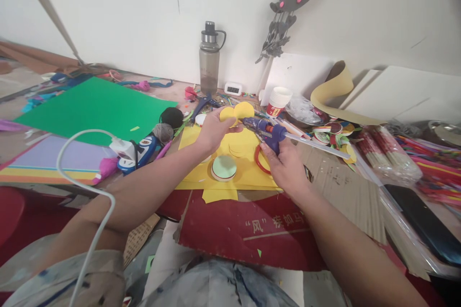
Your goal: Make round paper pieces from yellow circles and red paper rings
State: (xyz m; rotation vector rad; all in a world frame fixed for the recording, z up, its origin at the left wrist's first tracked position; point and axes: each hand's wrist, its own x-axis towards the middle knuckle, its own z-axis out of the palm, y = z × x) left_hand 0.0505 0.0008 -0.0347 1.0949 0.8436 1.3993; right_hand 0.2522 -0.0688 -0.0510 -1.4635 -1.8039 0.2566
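Observation:
My left hand (213, 130) pinches yellow paper circles (244, 111) that overlap like petals. My right hand (288, 167) is wrapped round the handle of a purple glue gun (271, 135), and a long pale glue stick (317, 145) sticks out of its back. The gun's nozzle points left and meets the circles or sits very close; I cannot tell which. Below my hands, yellow sheets (190, 180) lie on the table with a stack of round discs (224, 168), pale green on top. Loose yellow circles (237, 147) rest behind that stack. A red ring (262, 160) lies by the gun.
A green sheet (97, 110) covers the left side. A white cable (104, 216) runs over my left forearm to a blue power strip (144, 151). A bottle (209, 62) and paper cups (279, 100) stand behind. A phone (425, 223) lies at right.

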